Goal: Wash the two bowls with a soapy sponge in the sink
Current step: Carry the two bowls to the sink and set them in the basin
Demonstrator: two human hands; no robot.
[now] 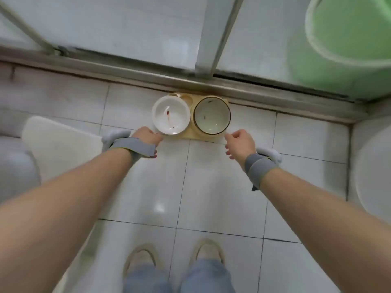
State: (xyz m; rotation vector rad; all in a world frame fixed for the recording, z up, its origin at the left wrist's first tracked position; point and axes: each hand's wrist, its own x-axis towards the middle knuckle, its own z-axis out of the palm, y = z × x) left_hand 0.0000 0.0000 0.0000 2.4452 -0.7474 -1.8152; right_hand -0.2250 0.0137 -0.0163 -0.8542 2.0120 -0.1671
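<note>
Two bowls stand side by side on a pale yellow stand (pixel 191 135) on the tiled floor, against a sliding door track. The left bowl (pixel 171 115) is white with red-brown smears inside. The right bowl (pixel 212 116) is cream with a dark rim and a few specks. My left hand (pixel 148 137) reaches the white bowl's near-left rim with curled fingers; whether it grips the rim is hidden. My right hand (pixel 239 143) hovers just right of the stand, fingers loosely curled and holding nothing. No sponge or sink shows.
A metal door track (pixel 127 70) with glass panels runs behind the bowls. A green tub (pixel 349 39) sits beyond it at upper right. A white slab (pixel 59 144) lies left, a white round object (pixel 374 176) right. My feet (pixel 141 256) stand below.
</note>
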